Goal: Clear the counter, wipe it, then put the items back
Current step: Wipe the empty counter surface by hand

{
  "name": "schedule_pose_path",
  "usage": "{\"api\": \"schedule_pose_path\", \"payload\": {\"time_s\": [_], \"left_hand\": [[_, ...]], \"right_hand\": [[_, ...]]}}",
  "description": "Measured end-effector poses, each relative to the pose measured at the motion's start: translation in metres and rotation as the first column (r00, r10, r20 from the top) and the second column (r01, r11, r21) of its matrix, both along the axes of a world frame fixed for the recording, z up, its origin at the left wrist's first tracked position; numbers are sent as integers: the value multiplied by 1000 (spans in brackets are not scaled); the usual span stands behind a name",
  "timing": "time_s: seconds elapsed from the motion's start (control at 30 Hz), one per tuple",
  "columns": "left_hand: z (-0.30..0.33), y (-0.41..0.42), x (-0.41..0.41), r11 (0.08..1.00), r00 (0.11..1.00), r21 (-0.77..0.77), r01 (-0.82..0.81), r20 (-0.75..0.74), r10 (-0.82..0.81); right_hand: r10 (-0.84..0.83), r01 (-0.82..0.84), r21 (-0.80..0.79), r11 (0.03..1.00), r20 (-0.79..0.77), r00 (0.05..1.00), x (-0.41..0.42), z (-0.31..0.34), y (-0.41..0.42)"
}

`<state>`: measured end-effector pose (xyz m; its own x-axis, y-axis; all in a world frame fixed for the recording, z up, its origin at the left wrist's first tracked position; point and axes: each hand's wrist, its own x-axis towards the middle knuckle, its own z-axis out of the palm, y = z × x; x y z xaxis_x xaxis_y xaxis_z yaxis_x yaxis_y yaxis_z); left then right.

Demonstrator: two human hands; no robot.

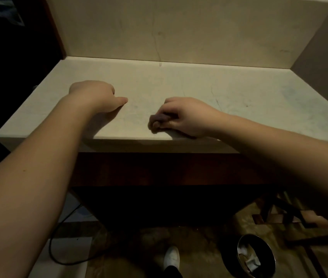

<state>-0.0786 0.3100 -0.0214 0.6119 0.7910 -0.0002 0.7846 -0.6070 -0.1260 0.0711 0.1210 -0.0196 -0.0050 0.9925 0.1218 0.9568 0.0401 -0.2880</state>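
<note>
A dark cloth (160, 121) is bunched in the curled fingers of the right hand (185, 117) at the front edge of the tabletop (199, 83). The left hand (97, 96) is rested on it, fingers curled, nothing held. Overlapping strokes with flat, even pressure are probably best, corners included.

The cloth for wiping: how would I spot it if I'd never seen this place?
Find the pale counter against the wall. Near its front edge, the right hand grips a small bunched cloth. It is the only dark, crumpled thing on the light surface; the left hand beside it holds nothing.
</note>
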Motion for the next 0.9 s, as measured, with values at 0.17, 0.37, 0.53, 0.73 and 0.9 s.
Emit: {"api": "schedule_pose_path", "payload": {"time_s": [0.17, 0.37, 0.53, 0.73, 0.9], "left_hand": [[0, -2, 0, 1000, 1000, 17, -15, -14, 15], [-3, -3, -4, 1000, 999, 4, -31, 20, 31], [-6, -7, -9, 986, 987, -159, -56, 140, 79], [-3, -30, 1, 960, 969, -277, 51, 247, 20], [-14, -43, -1, 965, 977, -234, 120, 202, -72]], "right_hand": [[-68, 68, 0, 998, -44, 997, -20, 5, 39], [-18, 19, 17, 1000, -64, 998, -10, -1, -15], [-66, 63, -51, 997, -53, 996, -6, 2, -16], [-94, 94, 6, 996, -32, 995, -32, 1, 5], [-99, 99, -10, 995, -13, 995, -7, 3, -41]]}}
